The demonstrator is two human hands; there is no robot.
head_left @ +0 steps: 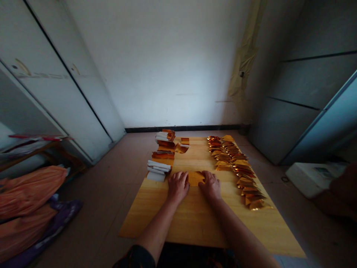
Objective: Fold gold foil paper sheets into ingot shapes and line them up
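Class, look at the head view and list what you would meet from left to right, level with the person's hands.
Orange bundle → white-backed sheets → left hand → flat gold sheet → right hand → folded gold pieces → white box.

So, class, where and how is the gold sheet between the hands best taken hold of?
Probably by its left and right ends, one hand coming from each side: the sheet looks thin and lies low on the table, so its ends seem the easiest grip. The left hand and right hand are at those ends.
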